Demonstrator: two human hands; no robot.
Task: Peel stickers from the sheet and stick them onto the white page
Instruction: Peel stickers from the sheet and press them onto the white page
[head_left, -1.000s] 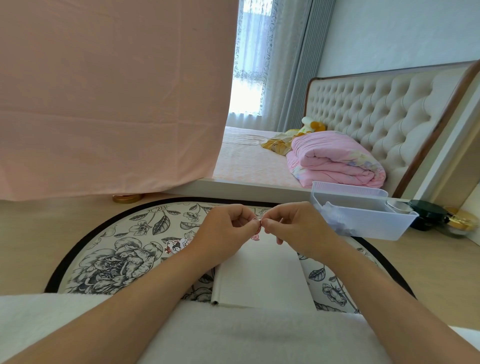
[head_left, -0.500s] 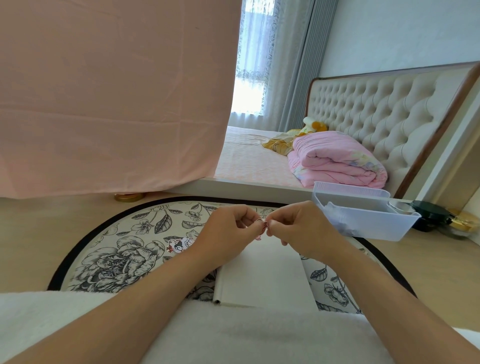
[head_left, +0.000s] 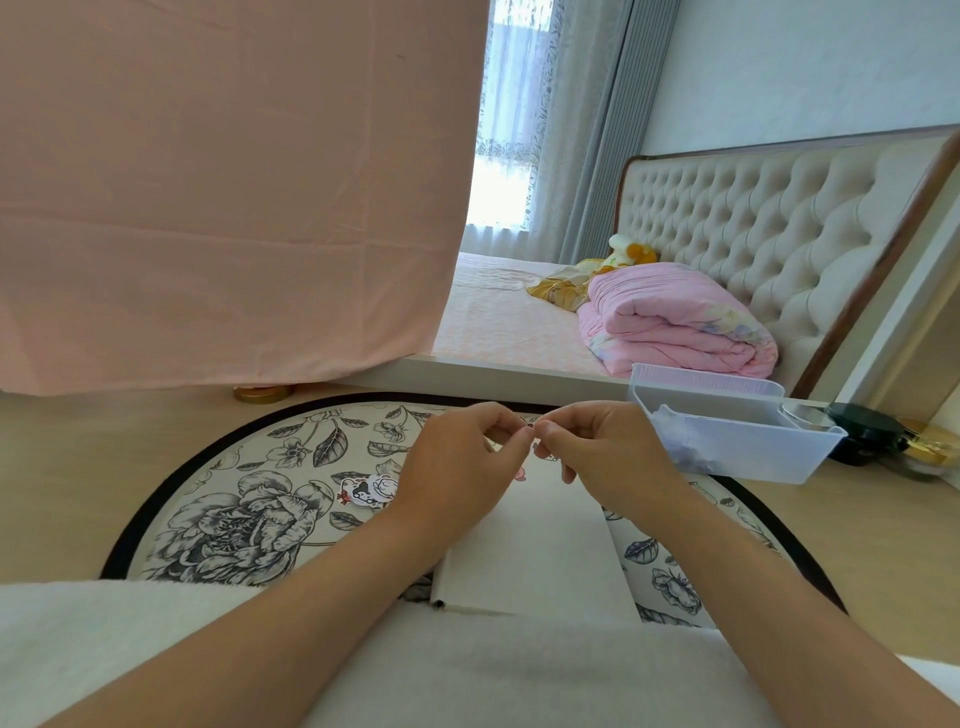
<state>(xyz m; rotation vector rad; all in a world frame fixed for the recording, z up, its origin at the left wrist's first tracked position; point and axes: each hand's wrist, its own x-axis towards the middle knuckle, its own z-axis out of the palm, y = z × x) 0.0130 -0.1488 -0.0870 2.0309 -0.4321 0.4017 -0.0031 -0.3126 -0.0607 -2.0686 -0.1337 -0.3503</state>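
While the white page (head_left: 540, 545) lies on the round floral mat (head_left: 234, 519), left hand (head_left: 457, 478) and right hand (head_left: 608, 457) pinch a sticker (head_left: 531, 428).

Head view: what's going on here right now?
A person holds both hands above the white page. The left hand and right hand pinch a sticker between their fingertips, apparently peeling it. On the floral surface left of the page lie loose stickers.
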